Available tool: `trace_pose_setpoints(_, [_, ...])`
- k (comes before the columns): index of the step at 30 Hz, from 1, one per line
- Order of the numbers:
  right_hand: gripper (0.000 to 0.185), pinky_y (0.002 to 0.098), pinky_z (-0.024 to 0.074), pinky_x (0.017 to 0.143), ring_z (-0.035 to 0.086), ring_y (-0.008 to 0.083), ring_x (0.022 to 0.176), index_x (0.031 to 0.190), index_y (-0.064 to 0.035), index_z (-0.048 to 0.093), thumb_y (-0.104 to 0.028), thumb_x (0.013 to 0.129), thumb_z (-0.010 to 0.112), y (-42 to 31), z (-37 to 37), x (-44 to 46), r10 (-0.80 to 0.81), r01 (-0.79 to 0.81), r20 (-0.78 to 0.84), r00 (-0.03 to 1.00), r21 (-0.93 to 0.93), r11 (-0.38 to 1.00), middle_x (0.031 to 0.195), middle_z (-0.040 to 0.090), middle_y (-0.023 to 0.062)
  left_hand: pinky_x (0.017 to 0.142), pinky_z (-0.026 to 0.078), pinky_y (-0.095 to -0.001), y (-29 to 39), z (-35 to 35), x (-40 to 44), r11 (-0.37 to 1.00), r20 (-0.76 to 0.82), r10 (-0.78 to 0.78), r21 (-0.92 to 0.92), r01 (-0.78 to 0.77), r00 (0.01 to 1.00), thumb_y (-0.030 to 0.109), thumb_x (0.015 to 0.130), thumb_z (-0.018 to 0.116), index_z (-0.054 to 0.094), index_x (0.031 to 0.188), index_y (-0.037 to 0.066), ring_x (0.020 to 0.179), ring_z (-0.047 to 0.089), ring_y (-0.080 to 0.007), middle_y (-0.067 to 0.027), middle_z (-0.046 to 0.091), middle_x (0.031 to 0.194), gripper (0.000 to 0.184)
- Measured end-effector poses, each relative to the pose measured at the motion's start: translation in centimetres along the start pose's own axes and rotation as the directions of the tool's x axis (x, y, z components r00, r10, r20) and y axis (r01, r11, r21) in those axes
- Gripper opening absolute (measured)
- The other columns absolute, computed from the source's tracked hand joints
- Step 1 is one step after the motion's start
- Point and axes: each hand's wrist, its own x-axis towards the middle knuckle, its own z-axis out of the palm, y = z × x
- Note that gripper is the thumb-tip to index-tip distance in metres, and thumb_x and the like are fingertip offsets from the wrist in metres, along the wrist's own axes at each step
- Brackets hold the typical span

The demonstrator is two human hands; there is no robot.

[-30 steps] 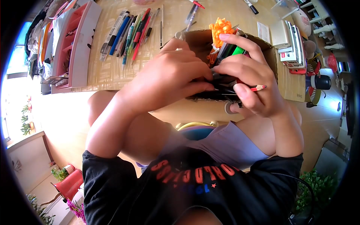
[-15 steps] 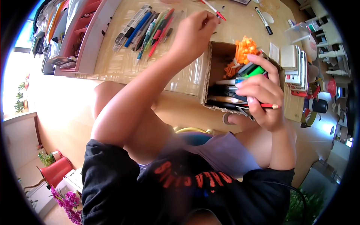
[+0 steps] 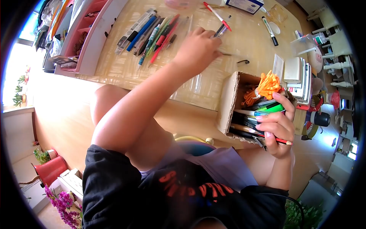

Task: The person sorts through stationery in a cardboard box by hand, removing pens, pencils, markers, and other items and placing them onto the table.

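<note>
My left hand (image 3: 199,50) is over the tabletop with its fingers curled and their tips partly hidden, so I cannot make out what they hold. A dark pen (image 3: 220,29) reaches out past its fingertips. Beside that pen lies a white pen with red ends (image 3: 217,16). My right hand (image 3: 281,131) grips the right side of a cardboard box (image 3: 225,100), fingers over the rim. Inside the box are several pens, a green marker (image 3: 275,108) and a bundle of orange strands (image 3: 268,85). A red pencil (image 3: 284,141) sticks out by my right thumb.
A row of pens and markers (image 3: 152,36) lies on the table to the left, near a pink organizer (image 3: 88,42). A black-capped marker (image 3: 270,31), a small dark clip-like piece (image 3: 243,61), a blue-white box (image 3: 246,5) and stacked books (image 3: 301,78) are on the right.
The box and my right hand have shifted down and right in view, and the box sits farther from my left hand. My left hand is lower in view. The camera has moved slightly.
</note>
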Motion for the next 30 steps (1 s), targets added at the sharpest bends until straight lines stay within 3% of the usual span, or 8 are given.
trace_pose_setpoints(5, [0.021,0.0558,0.0441,0.113,0.057,0.0454,0.135,0.082,-0.0046,0.076,-0.016,0.087,0.059,0.0,-0.3,0.5,-0.028,0.028,0.010,1.000,0.020,0.999,0.093,0.075,0.0087,0.098,0.053,-0.0464,-0.5,-0.5,0.3,0.994,-0.038,-0.053,-0.094,0.050,0.998,0.014,0.092,0.075,0.069,0.115,0.006,0.110,0.065,-0.0387,-0.0137,0.072,0.110,0.025])
trace_pose_setpoints(15, [0.017,0.0536,0.0450,0.110,0.057,0.0458,0.134,0.083,-0.0047,0.075,-0.010,0.079,0.060,0.2,-0.1,1.0,-0.048,0.048,0.010,0.999,0.058,0.997,0.091,0.073,0.0089,0.098,0.052,-0.0523,1.5,-1.5,0.5,0.965,0.097,-0.255,0.087,0.247,0.962,0.012,0.093,0.067,0.054,0.124,0.008,0.114,0.063,-0.0411,-0.0202,0.066,0.114,0.034])
trace_pose_setpoints(18, [0.016,0.0542,0.0449,0.109,0.057,0.0451,0.134,0.083,-0.0052,0.075,-0.009,0.078,0.060,0.2,0.0,1.3,-0.059,0.058,0.006,0.998,0.077,0.995,0.091,0.072,0.0085,0.103,0.048,-0.0521,2.1,-1.6,0.2,0.972,-0.027,-0.176,0.151,0.178,0.984,0.017,0.097,0.067,0.058,0.126,0.010,0.121,0.060,-0.0372,-0.0159,0.065,0.119,0.031])
trace_pose_setpoints(21, [0.016,0.0545,0.0447,0.108,0.058,0.0446,0.134,0.083,-0.0055,0.075,-0.008,0.077,0.061,0.1,-0.2,1.5,-0.058,0.056,0.025,0.998,0.046,0.997,0.091,0.072,0.0083,0.106,0.044,-0.0518,3.2,-1.8,1.2,0.989,-0.010,0.084,-0.119,-0.085,0.996,0.019,0.100,0.068,0.065,0.127,0.014,0.126,0.057,-0.0333,-0.0101,0.064,0.125,0.027])
trace_pose_setpoints(22, [0.015,0.0544,0.0427,0.108,0.058,0.0435,0.134,0.083,-0.0062,0.074,-0.009,0.077,0.061,0.0,-0.3,1.6,-0.064,0.062,0.027,0.998,0.039,0.997,0.090,0.071,0.0074,0.107,0.042,-0.0508,3.8,-1.4,1.6,0.969,0.045,0.081,-0.237,-0.068,0.996,0.016,0.101,0.069,0.071,0.127,0.019,0.126,0.057,-0.0324,-0.0057,0.064,0.132,0.026])
trace_pose_setpoints(25, [0.014,0.0543,0.0387,0.110,0.058,0.0409,0.136,0.084,-0.0072,0.073,-0.008,0.078,0.061,0.2,-0.3,1.9,-0.089,0.086,0.048,0.995,0.050,0.995,0.091,0.070,0.0053,0.111,0.041,-0.0526,3.9,0.8,1.9,0.920,0.031,0.321,-0.247,-0.304,0.947,0.007,0.097,0.070,0.071,0.132,0.022,0.127,0.057,-0.0331,-0.0055,0.065,0.133,0.038])
trace_pose_setpoints(29, [0.013,0.0547,0.0384,0.110,0.058,0.0399,0.136,0.084,-0.0077,0.073,-0.009,0.077,0.062,0.3,-0.4,1.9,-0.095,0.093,0.050,0.994,0.048,0.995,0.091,0.070,0.0047,0.110,0.048,-0.0442,3.4,0.5,1.5,0.916,0.122,0.383,-0.180,-0.360,0.915,-0.007,0.085,0.069,0.074,0.128,0.017,0.125,0.058,-0.0323,-0.0053,0.066,0.131,0.050])
trace_pose_setpoints(30, [0.013,0.0542,0.0386,0.110,0.058,0.0400,0.137,0.084,-0.0074,0.073,-0.009,0.077,0.062,0.4,-0.4,1.9,-0.102,0.100,0.046,0.994,0.044,0.994,0.092,0.070,0.0049,0.099,0.053,-0.0430,3.5,0.1,1.6,0.905,0.097,0.385,-0.233,-0.355,0.918,-0.011,0.083,0.067,0.073,0.120,0.010,0.118,0.062,-0.0345,-0.0088,0.066,0.128,0.043])
